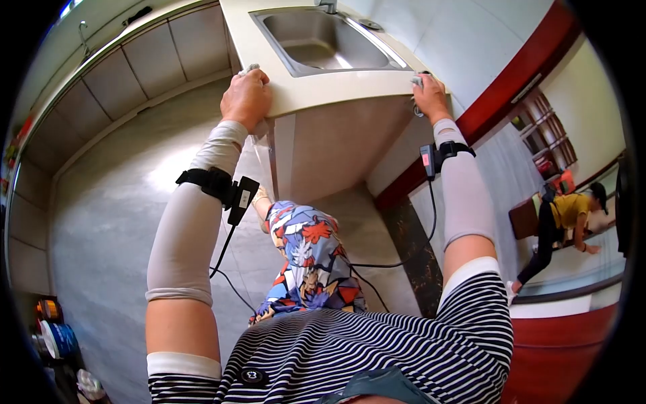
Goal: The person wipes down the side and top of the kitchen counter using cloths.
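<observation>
At the left corner of the cream counter [336,86], my left hand [246,97] is closed on a greyish cloth [249,69], of which only a small part shows above the fingers. My right hand [431,96] is closed at the counter's right corner, with a similar grey cloth [418,81] showing beside its fingers. Between and beyond the two hands lies the steel sink [323,42], with part of a tap [328,5] at its far edge. Both forearms wear light sleeves and black straps with small devices.
Low cabinets [121,84] curve along the left. A red door frame [501,77] stands at the right, and beyond it another person [572,209] in a yellow top bends forward. Black cables hang near my legs. Containers [59,339] stand at the lower left.
</observation>
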The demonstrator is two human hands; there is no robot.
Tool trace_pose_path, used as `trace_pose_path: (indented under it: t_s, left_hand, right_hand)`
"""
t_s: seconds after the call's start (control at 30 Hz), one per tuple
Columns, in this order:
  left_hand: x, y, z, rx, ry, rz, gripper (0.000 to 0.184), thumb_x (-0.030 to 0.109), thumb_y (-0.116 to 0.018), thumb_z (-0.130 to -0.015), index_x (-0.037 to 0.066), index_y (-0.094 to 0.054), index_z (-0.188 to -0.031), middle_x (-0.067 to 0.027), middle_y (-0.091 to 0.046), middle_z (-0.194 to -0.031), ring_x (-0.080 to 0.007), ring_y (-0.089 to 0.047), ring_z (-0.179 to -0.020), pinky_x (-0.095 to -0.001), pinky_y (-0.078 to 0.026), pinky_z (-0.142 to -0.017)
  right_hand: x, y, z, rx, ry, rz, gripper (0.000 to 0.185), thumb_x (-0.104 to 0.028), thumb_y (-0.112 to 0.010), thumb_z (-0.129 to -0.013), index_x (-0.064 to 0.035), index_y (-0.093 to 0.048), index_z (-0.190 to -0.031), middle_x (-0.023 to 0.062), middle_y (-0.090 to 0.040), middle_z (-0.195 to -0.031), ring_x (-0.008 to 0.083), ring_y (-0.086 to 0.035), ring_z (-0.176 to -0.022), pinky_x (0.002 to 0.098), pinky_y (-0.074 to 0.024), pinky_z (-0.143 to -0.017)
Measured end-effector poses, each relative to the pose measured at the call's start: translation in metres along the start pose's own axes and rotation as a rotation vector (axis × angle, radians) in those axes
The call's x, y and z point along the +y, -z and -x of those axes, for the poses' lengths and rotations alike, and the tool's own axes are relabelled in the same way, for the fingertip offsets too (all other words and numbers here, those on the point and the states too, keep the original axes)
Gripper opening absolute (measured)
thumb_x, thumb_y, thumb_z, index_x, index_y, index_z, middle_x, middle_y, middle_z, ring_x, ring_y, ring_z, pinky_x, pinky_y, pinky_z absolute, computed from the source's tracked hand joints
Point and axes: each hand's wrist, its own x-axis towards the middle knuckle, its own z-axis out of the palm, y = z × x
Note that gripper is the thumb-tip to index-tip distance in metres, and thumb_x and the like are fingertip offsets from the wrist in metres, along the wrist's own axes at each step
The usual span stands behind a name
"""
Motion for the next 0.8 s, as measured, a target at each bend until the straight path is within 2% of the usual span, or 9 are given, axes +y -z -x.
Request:
trace_pose_path:
  t_s: [0.07,0.13,0.23,0.27,0.4,0.47,0.57,0.73,0.8]
  left_hand:
    - [-0.001,0.000,0.000,0.005,0.000,0.006,0.026,0.027,-0.056,-0.084,0.017,-0.066,-0.105,-0.0143,-0.063,-0.109,-0.0325,-0.060,-0.105,-0.0409,-0.048,-0.090]
    - [-0.003,0.001,-0.002,-0.007,-0.042,-0.010,0.025,0.027,-0.055,-0.085,0.021,-0.068,-0.106,-0.0142,-0.061,-0.118,-0.0348,-0.061,-0.107,-0.0411,-0.049,-0.091]
    - [0.002,0.004,-0.001,-0.003,-0.033,-0.059,0.026,0.028,-0.056,-0.083,0.017,-0.066,-0.104,-0.0133,-0.063,-0.109,-0.0327,-0.060,-0.105,-0.0415,-0.049,-0.089]
    - [0.003,0.004,-0.002,-0.004,-0.035,-0.058,0.026,0.028,-0.056,-0.083,0.017,-0.066,-0.104,-0.0133,-0.063,-0.109,-0.0327,-0.060,-0.105,-0.0415,-0.049,-0.089]
    - [0.001,0.003,-0.009,-0.033,-0.012,-0.109,0.026,0.027,-0.054,-0.084,0.016,-0.066,-0.105,-0.0145,-0.063,-0.113,-0.0325,-0.060,-0.107,-0.0417,-0.049,-0.089]
    - [-0.001,0.005,-0.009,-0.044,-0.021,-0.126,0.026,0.027,-0.053,-0.085,0.016,-0.066,-0.105,-0.0151,-0.063,-0.114,-0.0326,-0.060,-0.107,-0.0417,-0.049,-0.090]
    - [0.000,0.012,-0.004,-0.053,-0.050,-0.087,0.027,0.027,-0.051,-0.086,0.016,-0.066,-0.105,-0.0159,-0.063,-0.114,-0.0333,-0.060,-0.107,-0.0419,-0.049,-0.090]
    - [0.004,0.008,-0.005,-0.059,-0.025,-0.152,0.027,0.029,-0.053,-0.085,0.017,-0.066,-0.106,-0.0153,-0.063,-0.112,-0.0335,-0.060,-0.107,-0.0423,-0.048,-0.092]
    - [0.004,0.006,-0.006,-0.055,-0.025,-0.147,0.027,0.029,-0.053,-0.085,0.017,-0.066,-0.106,-0.0151,-0.063,-0.111,-0.0335,-0.060,-0.107,-0.0422,-0.048,-0.092]
  right_hand:
    - [-0.002,-0.006,0.002,0.019,-0.019,0.059,0.031,-0.027,-0.060,-0.084,-0.0093,-0.062,-0.109,0.0128,-0.063,-0.113,0.0338,-0.054,-0.109,0.0441,-0.0439,-0.095]
    - [-0.054,0.000,0.007,0.068,-0.062,0.219,0.029,-0.030,-0.060,-0.084,-0.0094,-0.063,-0.104,0.0120,-0.061,-0.111,0.0357,-0.052,-0.107,0.0474,-0.0448,-0.092]
    - [-0.136,0.004,0.016,0.224,0.127,0.049,0.029,-0.030,-0.060,-0.082,-0.0079,-0.064,-0.099,0.0109,-0.060,-0.108,0.0354,-0.052,-0.105,0.0486,-0.0458,-0.090]
    - [-0.166,0.011,0.020,0.213,0.158,0.026,0.035,-0.033,-0.059,-0.079,-0.0057,-0.065,-0.102,0.0117,-0.059,-0.111,0.0351,-0.051,-0.108,0.0481,-0.0451,-0.091]
    - [-0.261,0.037,0.037,-0.074,0.438,-0.197,0.067,-0.037,-0.057,-0.078,0.0006,-0.049,-0.133,0.0215,-0.045,-0.140,0.0416,-0.037,-0.131,0.0490,-0.0217,-0.115]
    - [-0.287,0.045,0.036,-0.053,0.534,-0.214,0.061,-0.029,-0.055,-0.080,0.0004,-0.049,-0.133,0.0210,-0.046,-0.140,0.0381,-0.037,-0.133,0.0470,-0.0221,-0.116]
    - [-0.286,0.055,0.031,-0.045,0.627,-0.376,0.054,-0.009,-0.053,-0.081,-0.0010,-0.048,-0.134,0.0192,-0.049,-0.137,0.0335,-0.043,-0.131,0.0442,-0.0249,-0.115]
    - [-0.196,0.037,0.028,0.050,0.609,-0.276,0.052,0.000,-0.057,-0.079,-0.0043,-0.048,-0.130,0.0160,-0.052,-0.134,0.0344,-0.048,-0.126,0.0453,-0.0326,-0.111]
    - [-0.151,0.036,0.025,0.028,0.523,-0.299,0.058,-0.004,-0.067,-0.079,-0.0085,-0.046,-0.133,0.0132,-0.051,-0.135,0.0327,-0.047,-0.126,0.0434,-0.0330,-0.111]
